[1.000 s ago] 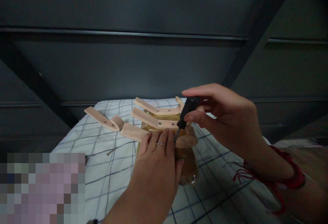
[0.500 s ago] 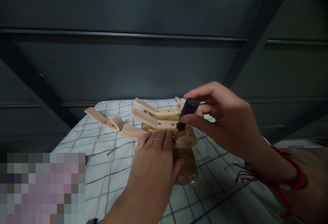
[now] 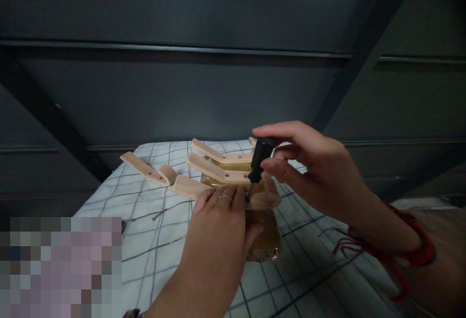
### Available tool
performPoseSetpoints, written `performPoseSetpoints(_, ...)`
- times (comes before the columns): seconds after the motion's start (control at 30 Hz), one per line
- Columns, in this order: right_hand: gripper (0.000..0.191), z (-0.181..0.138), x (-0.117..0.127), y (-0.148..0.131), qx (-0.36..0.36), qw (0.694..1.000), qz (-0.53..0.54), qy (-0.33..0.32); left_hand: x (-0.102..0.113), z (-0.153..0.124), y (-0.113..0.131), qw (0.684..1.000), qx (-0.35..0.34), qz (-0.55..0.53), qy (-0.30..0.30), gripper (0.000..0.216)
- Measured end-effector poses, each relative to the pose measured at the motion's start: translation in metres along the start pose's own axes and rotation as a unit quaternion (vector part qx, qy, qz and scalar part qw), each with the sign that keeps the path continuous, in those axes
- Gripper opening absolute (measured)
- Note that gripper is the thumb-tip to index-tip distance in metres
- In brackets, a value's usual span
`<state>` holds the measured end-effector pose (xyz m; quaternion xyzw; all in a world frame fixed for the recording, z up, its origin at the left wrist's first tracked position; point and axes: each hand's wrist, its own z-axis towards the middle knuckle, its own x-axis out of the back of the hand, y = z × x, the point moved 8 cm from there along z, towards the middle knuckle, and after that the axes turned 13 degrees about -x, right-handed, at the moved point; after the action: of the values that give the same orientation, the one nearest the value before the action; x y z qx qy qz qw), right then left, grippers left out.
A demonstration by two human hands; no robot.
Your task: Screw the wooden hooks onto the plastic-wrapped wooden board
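Note:
My right hand (image 3: 309,162) grips a small black screwdriver (image 3: 262,155) by its handle, between thumb and fingers. The screwdriver's shaft tilts down to the nearest wooden hook (image 3: 262,200), its tip at that hook's surface. Across the same hook lies my left hand (image 3: 222,225), fingers pressed together on top and thumb on the near side, holding it against a brown board (image 3: 264,240) with a shiny, plastic-looking surface. Two further wooden hooks lie across the board, a middle one (image 3: 211,170) and a far one (image 3: 214,152). Screw holes show in both.
A loose wooden hook (image 3: 145,168) rests on the checked cloth (image 3: 145,240) to the left. Dark panels (image 3: 182,94) stand behind the cloth-covered surface. The lower left corner is blurred out.
My right hand has shifted slightly left, bringing the screwdriver handle more upright. Its tip stays at the same spot. My left hand and the hooks hold still.

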<state>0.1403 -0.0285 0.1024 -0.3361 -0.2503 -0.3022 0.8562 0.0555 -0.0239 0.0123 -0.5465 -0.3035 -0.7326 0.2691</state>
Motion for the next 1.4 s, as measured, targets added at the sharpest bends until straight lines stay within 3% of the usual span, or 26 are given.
performPoseSetpoints(0.13, 0.024, 0.0, 0.003, -0.002, 0.011, 0.999, -0.026, -0.026, 0.0, -0.001, 0.0, 1.0, -0.001, -0.001, -0.003, 0.038)
performPoseSetpoints(0.33, 0.018, -0.002, 0.002, 0.002, -0.021, 0.998, 0.051, -0.03, -0.001, -0.002, 0.0, 1.0, 0.0, -0.008, -0.01, 0.039)
performPoseSetpoints(0.47, 0.019, -0.002, 0.002, 0.003, -0.034, 0.997, 0.073, 0.009, -0.001, -0.001, 0.001, 1.0, -0.008, -0.008, -0.006, 0.038)
performPoseSetpoints(0.67, 0.016, 0.0, 0.005, -0.001, -0.009, 1.0, -0.002, 0.03, -0.001, -0.003, 0.0, 1.0, -0.002, -0.004, -0.004, 0.04)
performPoseSetpoints(0.8, 0.024, 0.0, 0.008, 0.005, -0.039, 0.998, 0.028, 0.041, 0.0, -0.003, 0.001, 1.0, 0.002, -0.007, -0.005, 0.038)
performPoseSetpoints(0.97, 0.025, -0.004, 0.012, 0.007, -0.073, 0.991, 0.022, 0.107, -0.001, -0.001, 0.0, 1.0, 0.002, -0.009, -0.009, 0.044)
performPoseSetpoints(1.07, 0.021, -0.005, 0.008, 0.003, -0.079, 0.992, 0.06, 0.082, -0.002, 0.0, 0.0, 1.0, -0.002, -0.006, -0.016, 0.042)
performPoseSetpoints(1.23, 0.008, -0.004, 0.006, -0.012, -0.002, 0.999, 0.023, 0.047, -0.002, -0.001, 0.0, 1.0, 0.002, -0.004, -0.017, 0.04)
performPoseSetpoints(1.4, 0.023, -0.003, -0.001, -0.014, 0.033, 0.999, -0.003, -0.029, -0.002, -0.001, -0.001, 1.0, 0.006, 0.002, -0.024, 0.039)
